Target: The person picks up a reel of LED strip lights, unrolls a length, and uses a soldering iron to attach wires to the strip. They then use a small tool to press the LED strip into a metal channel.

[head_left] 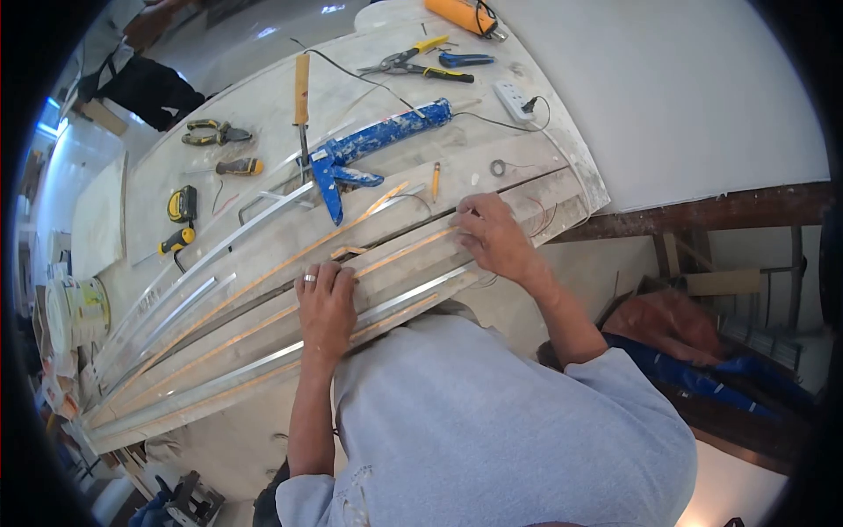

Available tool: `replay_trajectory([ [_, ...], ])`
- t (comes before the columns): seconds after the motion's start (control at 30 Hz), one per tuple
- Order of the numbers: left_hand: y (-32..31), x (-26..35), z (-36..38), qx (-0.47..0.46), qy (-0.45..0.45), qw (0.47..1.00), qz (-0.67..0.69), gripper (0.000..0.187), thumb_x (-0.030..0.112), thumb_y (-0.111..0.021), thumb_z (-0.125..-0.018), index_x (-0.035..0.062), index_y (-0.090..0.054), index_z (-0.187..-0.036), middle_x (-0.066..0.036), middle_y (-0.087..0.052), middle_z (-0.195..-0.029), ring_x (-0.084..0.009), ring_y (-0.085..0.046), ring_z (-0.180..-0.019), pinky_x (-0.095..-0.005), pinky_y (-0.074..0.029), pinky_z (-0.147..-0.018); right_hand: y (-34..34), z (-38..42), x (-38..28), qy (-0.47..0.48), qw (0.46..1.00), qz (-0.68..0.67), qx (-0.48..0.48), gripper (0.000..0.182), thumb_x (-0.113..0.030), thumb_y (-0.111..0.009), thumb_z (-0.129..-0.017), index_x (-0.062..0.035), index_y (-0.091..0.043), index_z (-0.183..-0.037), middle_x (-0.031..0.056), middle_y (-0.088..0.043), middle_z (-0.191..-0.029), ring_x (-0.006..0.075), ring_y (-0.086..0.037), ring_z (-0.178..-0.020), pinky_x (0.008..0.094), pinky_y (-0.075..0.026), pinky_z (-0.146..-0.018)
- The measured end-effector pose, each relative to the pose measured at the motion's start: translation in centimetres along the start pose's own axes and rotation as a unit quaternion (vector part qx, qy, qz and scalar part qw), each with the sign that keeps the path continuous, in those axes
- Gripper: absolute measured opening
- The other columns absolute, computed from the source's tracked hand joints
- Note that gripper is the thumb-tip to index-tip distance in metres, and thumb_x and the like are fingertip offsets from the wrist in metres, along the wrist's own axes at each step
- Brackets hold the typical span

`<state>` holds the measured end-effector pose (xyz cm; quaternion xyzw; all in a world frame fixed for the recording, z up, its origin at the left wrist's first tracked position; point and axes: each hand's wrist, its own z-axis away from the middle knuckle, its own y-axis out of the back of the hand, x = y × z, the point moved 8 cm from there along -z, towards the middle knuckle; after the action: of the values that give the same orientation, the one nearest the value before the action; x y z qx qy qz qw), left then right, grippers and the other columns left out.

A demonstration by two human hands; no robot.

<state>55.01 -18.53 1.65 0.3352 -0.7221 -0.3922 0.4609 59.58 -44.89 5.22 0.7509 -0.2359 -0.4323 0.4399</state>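
Observation:
A thin yellow-orange strip, which looks like LED tape, runs lengthwise along the work table between my hands. My left hand, with a ring on one finger, has its bent fingers closed together over this strip. Farther right, my right hand pinches the same strip near its end. Just beyond my left fingertips lies a short bent orange piece. A silver metal channel lies nearer my body, and another orange strip stretches across the table beyond my hands.
A blue caulking gun, a pencil, tin snips, a utility knife, and a power strip lie farther back. Pliers, a tape measure, and screwdrivers are at left. A bucket stands past the left edge.

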Motion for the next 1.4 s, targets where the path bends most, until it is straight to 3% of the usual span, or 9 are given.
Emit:
replay_trajectory([
  [0.07, -0.1, -0.1, -0.1, 0.002, -0.018, 1.000, 0.009, 0.018, 0.008, -0.074, -0.082, 0.0102, -0.068, -0.099, -0.005, -0.061, -0.101, -0.0278, -0.059, -0.100, -0.0449, -0.043, -0.088, 0.4, 0.6, -0.7, -0.001, 0.999, 0.002, 0.049, 0.022, -0.009, -0.080, -0.078, -0.0078, -0.069, -0.096, 0.0114, -0.058, -0.101, 0.0321, -0.056, -0.100, 0.0459, -0.046, -0.086],
  [0.2, 0.2, -0.2, -0.1, 0.018, -0.019, 0.999, 0.038, 0.017, 0.007, -0.075, -0.080, 0.0100, -0.070, -0.097, -0.005, -0.062, -0.097, -0.0275, -0.059, -0.096, -0.0439, -0.043, -0.084, 0.1, 3.5, -1.2, -0.020, 0.998, 0.014, 0.061, 0.023, -0.006, -0.082, -0.074, -0.0071, -0.072, -0.095, 0.0109, -0.058, -0.095, 0.0307, -0.058, -0.092, 0.0430, -0.048, -0.082],
  [0.27, 0.2, -0.7, -0.1, 0.034, -0.004, 0.994, 0.104, 0.018, 0.004, -0.077, -0.078, 0.0098, -0.072, -0.094, -0.004, -0.063, -0.093, -0.0273, -0.060, -0.091, -0.0433, -0.043, -0.081, -0.5, 4.6, -1.2, -0.021, 0.998, -0.029, 0.057, 0.016, -0.008, -0.080, -0.076, -0.0069, -0.067, -0.086, 0.0095, -0.053, -0.089, 0.0308, -0.054, -0.088, 0.0440, -0.044, -0.078],
  [0.57, 0.1, -1.5, -0.1, 0.034, 0.015, 0.988, 0.152, 0.019, 0.003, -0.078, -0.077, 0.0105, -0.073, -0.093, -0.004, -0.064, -0.091, -0.0265, -0.058, -0.087, -0.0427, -0.043, -0.079, -1.3, 4.6, -1.2, -0.049, 0.993, -0.109, 0.024, 0.016, -0.012, -0.083, -0.076, -0.0063, -0.068, -0.080, 0.0088, -0.058, -0.090, 0.0296, -0.057, -0.088, 0.0428, -0.047, -0.077],
  [0.77, 1.2, 0.1, 1.2, 0.063, -0.027, 0.997, 0.019, 0.034, 0.011, -0.079, -0.079, 0.0138, -0.071, -0.112, -0.004, -0.064, -0.108, -0.0268, -0.061, -0.102, -0.0451, -0.042, -0.092, 0.1, -1.1, -2.7, 0.013, 0.994, -0.104, 0.043, 0.016, -0.005, -0.083, -0.077, -0.0045, -0.071, -0.088, 0.0120, -0.062, -0.102, 0.0287, -0.062, -0.093, 0.0391, -0.052, -0.078],
  [0.87, 2.8, 0.9, 3.0, 0.077, 0.001, 0.997, 0.008, 0.038, 0.013, -0.080, -0.079, 0.0134, -0.070, -0.116, -0.004, -0.063, -0.114, -0.0271, -0.060, -0.107, -0.0463, -0.040, -0.096, 0.5, -4.3, -4.2, 0.061, 0.992, -0.093, 0.060, 0.016, -0.003, -0.082, -0.078, -0.0037, -0.069, -0.088, 0.0123, -0.063, -0.103, 0.0294, -0.063, -0.093, 0.0393, -0.052, -0.078],
  [1.07, 5.0, 0.4, 8.1, 0.113, 0.078, 0.989, 0.052, 0.034, 0.013, -0.081, -0.081, 0.0120, -0.070, -0.114, -0.005, -0.065, -0.112, -0.0277, -0.061, -0.105, -0.0469, -0.042, -0.092, -0.4, -11.0, -9.2, 0.126, 0.979, -0.141, 0.071, 0.015, 0.003, -0.074, -0.077, -0.0040, -0.061, -0.083, 0.0118, -0.064, -0.103, 0.0320, -0.062, -0.097, 0.0422, -0.050, -0.085],
  [1.23, 6.2, -1.1, 12.3, 0.137, 0.148, 0.977, 0.076, 0.036, 0.010, -0.083, -0.078, 0.0104, -0.071, -0.112, -0.007, -0.067, -0.110, -0.0295, -0.062, -0.105, -0.0461, -0.045, -0.093, -2.2, -16.9, -15.7, 0.224, 0.961, -0.147, 0.073, 0.013, -0.005, -0.074, -0.081, -0.0016, -0.061, -0.080, 0.0122, -0.064, -0.099, 0.0325, -0.063, -0.095, 0.0438, -0.051, -0.083],
  [1.4, 7.9, -3.5, 16.1, 0.171, 0.194, 0.963, 0.073, 0.035, 0.010, -0.082, -0.080, 0.0102, -0.070, -0.113, -0.007, -0.066, -0.111, -0.0300, -0.063, -0.105, -0.0450, -0.046, -0.092, -9.5, -25.0, -21.0, 0.220, 0.966, -0.139, -0.002, 0.023, -0.018, -0.073, -0.089, 0.0010, -0.066, -0.077, 0.0152, -0.065, -0.093, 0.0348, -0.064, -0.093, 0.0452, -0.051, -0.082],
])
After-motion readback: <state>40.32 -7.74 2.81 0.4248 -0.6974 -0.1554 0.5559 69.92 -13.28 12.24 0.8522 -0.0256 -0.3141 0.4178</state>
